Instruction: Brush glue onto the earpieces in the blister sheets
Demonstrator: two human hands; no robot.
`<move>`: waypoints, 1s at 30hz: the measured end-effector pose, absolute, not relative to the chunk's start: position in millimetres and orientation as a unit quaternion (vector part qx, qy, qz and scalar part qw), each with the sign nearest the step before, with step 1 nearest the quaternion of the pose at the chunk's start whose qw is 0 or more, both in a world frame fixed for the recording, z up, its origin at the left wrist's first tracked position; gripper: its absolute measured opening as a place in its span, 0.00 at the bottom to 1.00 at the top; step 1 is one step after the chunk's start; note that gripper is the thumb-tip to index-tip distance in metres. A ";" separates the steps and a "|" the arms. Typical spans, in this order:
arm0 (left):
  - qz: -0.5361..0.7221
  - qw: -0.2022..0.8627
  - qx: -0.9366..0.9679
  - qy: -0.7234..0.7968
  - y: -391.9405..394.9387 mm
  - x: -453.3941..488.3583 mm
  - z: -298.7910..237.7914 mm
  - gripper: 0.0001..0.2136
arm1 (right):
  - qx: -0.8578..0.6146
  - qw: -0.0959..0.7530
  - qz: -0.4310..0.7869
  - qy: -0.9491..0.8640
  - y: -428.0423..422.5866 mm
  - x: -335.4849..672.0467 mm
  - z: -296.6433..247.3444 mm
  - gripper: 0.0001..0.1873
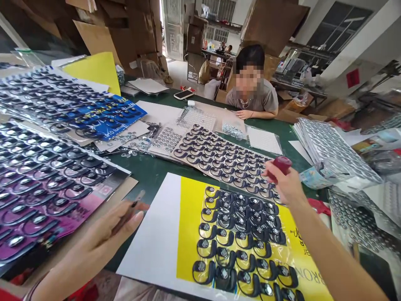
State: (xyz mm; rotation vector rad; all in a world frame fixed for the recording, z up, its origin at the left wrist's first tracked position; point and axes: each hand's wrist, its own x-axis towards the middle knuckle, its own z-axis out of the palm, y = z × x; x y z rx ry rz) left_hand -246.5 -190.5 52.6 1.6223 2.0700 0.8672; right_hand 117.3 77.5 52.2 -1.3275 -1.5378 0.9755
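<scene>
My left hand (pixel 105 236) is closed around a slim tool with a dark shaft and pale tip (pixel 139 196), left of a yellow and white printed sheet (pixel 189 234). Rows of dark curved hook-shaped pieces (pixel 224 253), each with a shiny round gem, lie on that sheet under clear film. My right hand (pixel 290 186) grips a dark red rounded object (pixel 282 164) above the sheet's far right corner. What kind of object it is, I cannot make out. Beyond the sheet lies a board with more dark hook-shaped pieces (pixel 228 156), partly behind my right hand.
Stacked sheets of similar pieces (pixel 37 192) fill the left side. Loose gems (pixel 167 138) and a bag of gems (pixel 233 130) lie mid-table. At the right stands a pile of packed sheets (pixel 338 146). Across the green table (pixel 147 167) a person (pixel 266 98) leans on its edge.
</scene>
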 end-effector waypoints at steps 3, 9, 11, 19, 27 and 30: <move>0.345 0.244 0.650 0.631 -140.1 -222.0 63.8 0.14 | -0.451 0.461 0.620 -0.446 80.9 74.5 35.9 0.22; 0.316 0.079 0.786 0.525 -70.7 -184.9 29.3 0.15 | -0.428 0.366 0.689 -0.455 77.9 28.7 14.1 0.23; 0.277 0.037 0.825 0.492 -65.4 -184.1 18.7 0.16 | -0.420 0.392 0.647 -0.502 73.3 20.9 10.7 0.20; 0.264 -0.019 0.867 0.422 -67.4 -189.7 1.7 0.14 | -0.399 0.492 0.547 -0.548 56.9 13.9 -3.5 0.12; 0.337 -0.009 0.855 0.395 -58.3 -177.5 4.5 0.12 | -0.386 0.475 0.482 -0.627 53.8 10.2 -5.8 0.06; 0.319 -0.018 0.868 0.379 -52.5 -177.3 9.3 0.11 | -0.398 0.453 0.457 -0.654 50.2 9.2 -8.5 0.05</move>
